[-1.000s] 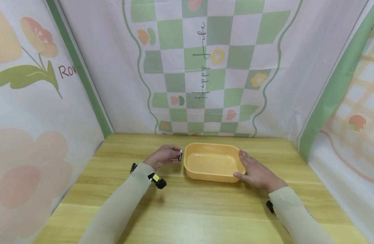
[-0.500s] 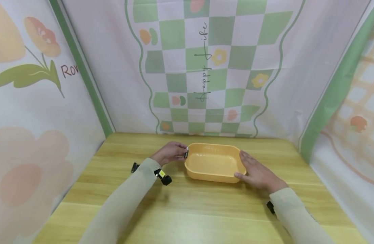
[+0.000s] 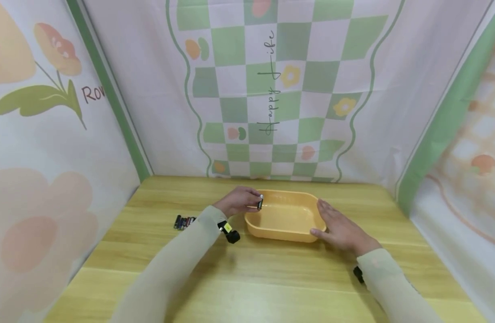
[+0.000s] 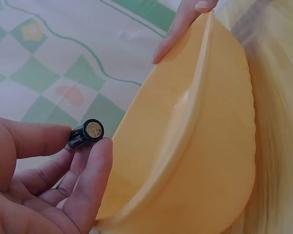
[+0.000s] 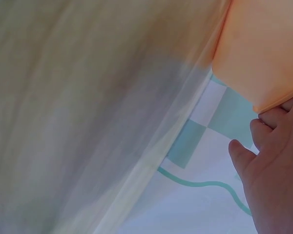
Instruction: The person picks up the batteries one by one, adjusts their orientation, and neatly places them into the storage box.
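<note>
A small dark cylindrical battery point(image 4: 86, 134) with a metal end is pinched between the thumb and fingers of my left hand point(image 3: 240, 201). In the head view it is over the left end of a yellow plastic basin point(image 3: 287, 234), with the hand overlapping the rim there. My right hand point(image 3: 344, 229) rests at the basin's right end, its fingers fairly straight along the side and the thumb at the near corner of the rim. The basin's visible inside is bare. In the right wrist view, part of the fingers is hidden behind the rim.
A row of several batteries point(image 3: 184, 221) lies on the wooden table point(image 3: 271, 278) at the left, partly hidden by the left sleeve. Printed cloth walls point(image 3: 271, 89) stand behind the table and on both sides.
My left hand has moved right with the battery, from beside the basin to over its left end. More of the battery row now shows behind the sleeve. The right hand stays at the basin.
</note>
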